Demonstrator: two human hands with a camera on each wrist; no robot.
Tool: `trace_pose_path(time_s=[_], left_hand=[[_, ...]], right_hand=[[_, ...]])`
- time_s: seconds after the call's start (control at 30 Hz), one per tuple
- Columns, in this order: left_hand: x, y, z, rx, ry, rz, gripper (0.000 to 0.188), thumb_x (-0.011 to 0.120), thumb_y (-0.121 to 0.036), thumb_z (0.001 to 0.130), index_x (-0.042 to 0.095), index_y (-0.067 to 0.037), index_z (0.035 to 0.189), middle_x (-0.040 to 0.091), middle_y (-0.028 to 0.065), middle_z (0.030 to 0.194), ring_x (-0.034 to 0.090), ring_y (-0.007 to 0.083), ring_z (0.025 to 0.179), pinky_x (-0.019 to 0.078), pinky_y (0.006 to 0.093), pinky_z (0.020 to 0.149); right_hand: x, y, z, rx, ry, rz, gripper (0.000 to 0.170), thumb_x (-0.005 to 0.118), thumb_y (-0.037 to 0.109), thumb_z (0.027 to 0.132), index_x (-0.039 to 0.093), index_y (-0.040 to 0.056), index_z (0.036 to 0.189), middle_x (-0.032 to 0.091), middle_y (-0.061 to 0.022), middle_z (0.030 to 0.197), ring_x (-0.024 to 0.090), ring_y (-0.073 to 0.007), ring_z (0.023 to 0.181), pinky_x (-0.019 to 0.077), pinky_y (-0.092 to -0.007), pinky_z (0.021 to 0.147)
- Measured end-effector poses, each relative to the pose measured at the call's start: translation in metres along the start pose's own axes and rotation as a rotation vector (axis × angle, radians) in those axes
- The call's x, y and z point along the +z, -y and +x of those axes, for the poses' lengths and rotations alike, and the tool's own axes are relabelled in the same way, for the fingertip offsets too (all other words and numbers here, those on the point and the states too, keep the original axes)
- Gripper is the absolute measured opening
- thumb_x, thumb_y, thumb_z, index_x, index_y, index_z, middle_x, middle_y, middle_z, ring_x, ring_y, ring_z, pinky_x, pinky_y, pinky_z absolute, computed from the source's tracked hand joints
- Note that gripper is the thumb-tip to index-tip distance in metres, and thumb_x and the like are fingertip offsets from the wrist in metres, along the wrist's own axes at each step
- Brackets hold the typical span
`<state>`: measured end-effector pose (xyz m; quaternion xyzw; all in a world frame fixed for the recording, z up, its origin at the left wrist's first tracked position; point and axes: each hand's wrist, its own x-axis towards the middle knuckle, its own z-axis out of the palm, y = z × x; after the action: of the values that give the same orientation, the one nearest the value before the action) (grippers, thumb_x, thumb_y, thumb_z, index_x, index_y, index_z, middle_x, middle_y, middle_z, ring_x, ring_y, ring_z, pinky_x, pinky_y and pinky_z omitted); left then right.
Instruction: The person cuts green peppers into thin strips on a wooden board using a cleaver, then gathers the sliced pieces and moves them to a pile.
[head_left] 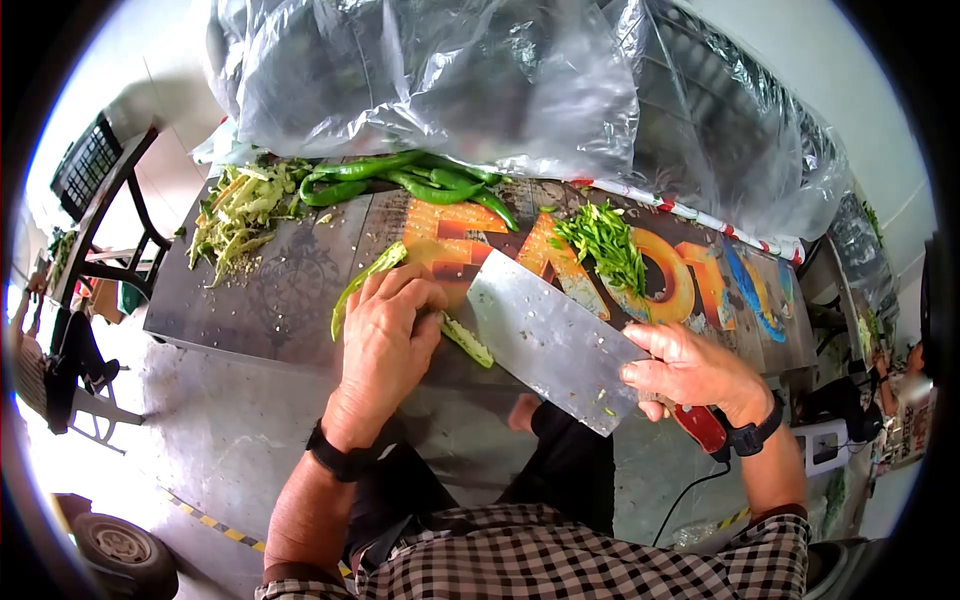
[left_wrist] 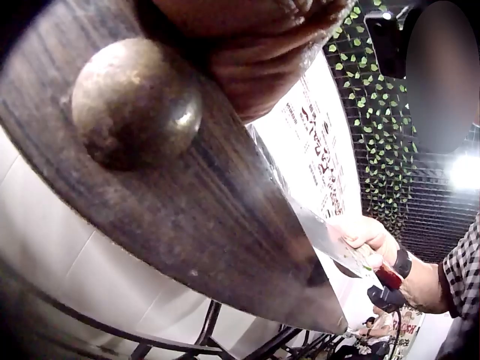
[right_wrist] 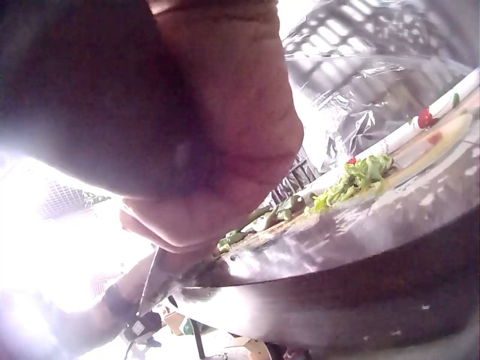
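Note:
In the head view my left hand (head_left: 390, 315) holds a split green pepper against the table, fingers curled over it. One pale-edged length of pepper (head_left: 362, 290) shows on the far side of the fingers, and another cut length (head_left: 467, 342) sticks out past the thumb. My right hand (head_left: 690, 368) grips a broad cleaver (head_left: 555, 340) by its handle, the thumb and a finger at the blade's heel. The blade lies flat-side up, its far corner over the table, with small green bits stuck to it. In the right wrist view my right hand (right_wrist: 232, 142) hides most of the handle.
Whole green peppers (head_left: 430, 180) lie along the back of the table (head_left: 220, 320). A pile of pale pepper cores and seeds (head_left: 240, 215) sits at the left, and shredded green pepper (head_left: 605, 245) at the right. Clear plastic sheeting (head_left: 430, 80) hangs behind.

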<state>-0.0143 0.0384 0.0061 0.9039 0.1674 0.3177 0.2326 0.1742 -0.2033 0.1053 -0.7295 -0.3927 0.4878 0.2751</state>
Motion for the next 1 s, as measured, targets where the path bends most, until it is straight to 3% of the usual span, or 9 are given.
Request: trace_pose_path(time_s=[1.0], left_hand=[[0.003, 0.005, 0.001, 0.026, 0.006, -0.031, 0.015, 0.068, -0.002, 0.074, 0.064, -0.005, 0.088, 0.066, 0.0058, 0.104, 0.059, 0.0309, 0.102, 0.0431, 0.0414, 0.095]], right_hand=[[0.012, -0.036, 0.010, 0.048, 0.072, 0.422, 0.032, 0.057, 0.014, 0.097, 0.054, -0.0029, 0.124, 0.056, 0.0007, 0.080, 0.055, -0.0083, 0.059, 0.0425, -0.0218, 0.054]])
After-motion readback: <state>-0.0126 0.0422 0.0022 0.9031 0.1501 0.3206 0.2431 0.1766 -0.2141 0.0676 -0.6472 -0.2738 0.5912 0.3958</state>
